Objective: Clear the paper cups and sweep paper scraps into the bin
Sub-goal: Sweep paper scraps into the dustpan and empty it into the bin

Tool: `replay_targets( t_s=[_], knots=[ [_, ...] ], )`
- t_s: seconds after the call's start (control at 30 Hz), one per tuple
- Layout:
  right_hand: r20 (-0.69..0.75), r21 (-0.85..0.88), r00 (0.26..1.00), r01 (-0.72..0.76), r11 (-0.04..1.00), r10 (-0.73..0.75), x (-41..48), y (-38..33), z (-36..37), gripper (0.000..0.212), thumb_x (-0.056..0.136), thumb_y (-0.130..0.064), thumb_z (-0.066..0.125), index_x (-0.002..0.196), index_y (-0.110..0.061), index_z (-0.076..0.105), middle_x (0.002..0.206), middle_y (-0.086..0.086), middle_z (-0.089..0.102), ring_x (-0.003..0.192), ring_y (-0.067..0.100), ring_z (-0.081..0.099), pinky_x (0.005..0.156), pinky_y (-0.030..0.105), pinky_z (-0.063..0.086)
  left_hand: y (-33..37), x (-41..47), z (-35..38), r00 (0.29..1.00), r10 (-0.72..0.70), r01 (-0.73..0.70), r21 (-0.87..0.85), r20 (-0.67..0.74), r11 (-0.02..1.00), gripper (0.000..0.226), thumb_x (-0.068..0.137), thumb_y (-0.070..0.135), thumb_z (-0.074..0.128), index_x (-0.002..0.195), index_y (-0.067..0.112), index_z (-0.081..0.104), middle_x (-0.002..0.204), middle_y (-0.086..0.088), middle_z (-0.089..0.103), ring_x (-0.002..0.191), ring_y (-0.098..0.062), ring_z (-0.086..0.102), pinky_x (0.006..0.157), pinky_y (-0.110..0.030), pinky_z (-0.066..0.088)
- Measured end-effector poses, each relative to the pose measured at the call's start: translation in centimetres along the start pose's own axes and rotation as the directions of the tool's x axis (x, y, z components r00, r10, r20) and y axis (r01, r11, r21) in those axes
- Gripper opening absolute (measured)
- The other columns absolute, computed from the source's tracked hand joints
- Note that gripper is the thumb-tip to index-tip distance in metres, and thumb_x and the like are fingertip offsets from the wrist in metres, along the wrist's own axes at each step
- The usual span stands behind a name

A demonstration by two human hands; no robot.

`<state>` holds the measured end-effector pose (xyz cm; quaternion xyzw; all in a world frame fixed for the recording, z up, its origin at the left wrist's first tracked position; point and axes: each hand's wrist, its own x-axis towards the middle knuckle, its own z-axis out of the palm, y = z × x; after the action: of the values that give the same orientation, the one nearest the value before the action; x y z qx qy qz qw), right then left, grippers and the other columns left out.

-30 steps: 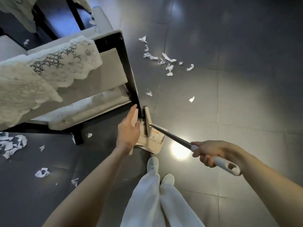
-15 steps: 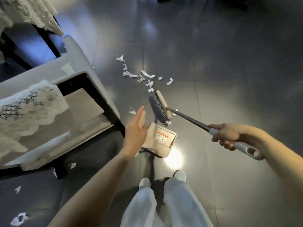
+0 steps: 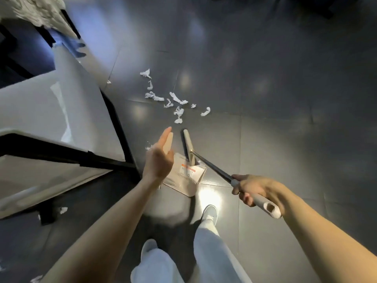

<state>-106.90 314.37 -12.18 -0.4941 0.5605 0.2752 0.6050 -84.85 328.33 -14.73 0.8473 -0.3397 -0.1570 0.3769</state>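
On the dark tiled floor (image 3: 285, 139) the paper scraps (image 3: 177, 100) lie just beyond the broom head (image 3: 188, 144), and with right grip (image 3: 255, 190) curled round the broom handle (image 3: 212, 168), left grip (image 3: 158, 160) straight-fingered against the dustpan (image 3: 186, 177), we want short, low strokes panward.

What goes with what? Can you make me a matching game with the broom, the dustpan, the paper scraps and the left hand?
Things:
1. paper scraps
2. broom
3. dustpan
4. left hand

Where or how:
A. its grip is held by the right hand
B. fingers straight, next to the dustpan
C. white, scattered on the dark floor beyond the broom head
D. beige, low by the feet, with an orange-striped label

Pairs: 1-C, 2-A, 3-D, 4-B
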Motion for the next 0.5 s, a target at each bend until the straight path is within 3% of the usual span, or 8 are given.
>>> replay_targets(
  t_s=[0.13, 0.23, 0.33, 0.4, 0.5],
  knots=[
    [0.148, -0.078, 0.988, -0.039, 0.996, 0.05, -0.8, -0.9, -3.2, 0.057, 0.093, 0.001, 0.043, 0.137, -0.034, 0.035, 0.04, -0.004, 0.044, 0.031, 0.007, 0.034, 0.033, 0.013, 0.028, 1.5, 0.0, 0.9, 0.994, -0.102, 0.102, -0.005, -0.031, 0.995, 0.061, 0.089, 0.001, 0.055, 0.143, 0.025, 0.044, 0.112, -0.016, 0.067, 0.099, -0.034, 0.062, 0.088, -0.033, 0.045],
    [0.154, -0.14, 0.988, -0.009, 0.99, 0.031, -1.3, -2.5, -4.7, 0.06, 0.093, 0.0, 0.044, 0.14, -0.036, 0.034, 0.039, -0.005, 0.045, 0.031, 0.007, 0.035, 0.033, 0.012, 0.029, 0.6, -0.7, 0.1, 0.986, -0.158, 0.154, -0.071, -0.05, 0.986, 0.057, 0.094, 0.007, 0.055, 0.146, 0.026, 0.04, 0.124, -0.016, 0.062, 0.116, -0.031, 0.059, 0.1, -0.038, 0.044],
    [0.136, -0.18, 0.99, 0.059, 0.982, -0.034, -1.2, -4.7, -4.5, 0.057, 0.095, 0.001, 0.035, 0.14, -0.033, 0.033, 0.036, -0.008, 0.048, 0.03, 0.006, 0.036, 0.031, 0.012, 0.029, -0.5, -1.5, -1.1, 0.972, -0.226, 0.219, -0.105, -0.056, 0.97, 0.064, 0.094, 0.003, 0.054, 0.148, 0.028, 0.033, 0.131, -0.018, 0.058, 0.122, -0.032, 0.054, 0.103, -0.033, 0.039],
    [0.138, -0.192, 0.988, 0.095, 0.977, -0.069, -0.7, -6.6, -4.0, 0.056, 0.096, 0.003, 0.037, 0.14, -0.031, 0.034, 0.041, -0.005, 0.051, 0.03, 0.006, 0.037, 0.031, 0.013, 0.03, -1.0, -2.1, -2.1, 0.959, -0.272, 0.259, -0.147, -0.082, 0.955, 0.068, 0.093, -0.001, 0.053, 0.149, 0.03, 0.031, 0.135, -0.018, 0.054, 0.125, -0.03, 0.052, 0.102, -0.028, 0.035],
    [0.135, -0.245, 0.986, 0.133, 0.96, -0.102, 0.5, -9.8, -2.9, 0.058, 0.094, 0.005, 0.043, 0.142, -0.027, 0.036, 0.063, 0.003, 0.053, 0.033, 0.006, 0.04, 0.032, 0.015, 0.034, -1.8, -2.8, -3.6, 0.921, -0.336, 0.31, -0.149, -0.2, 0.939, 0.07, 0.091, -0.001, 0.055, 0.149, 0.031, 0.032, 0.134, -0.015, 0.056, 0.122, -0.021, 0.053, 0.098, -0.019, 0.033]
  ],
)
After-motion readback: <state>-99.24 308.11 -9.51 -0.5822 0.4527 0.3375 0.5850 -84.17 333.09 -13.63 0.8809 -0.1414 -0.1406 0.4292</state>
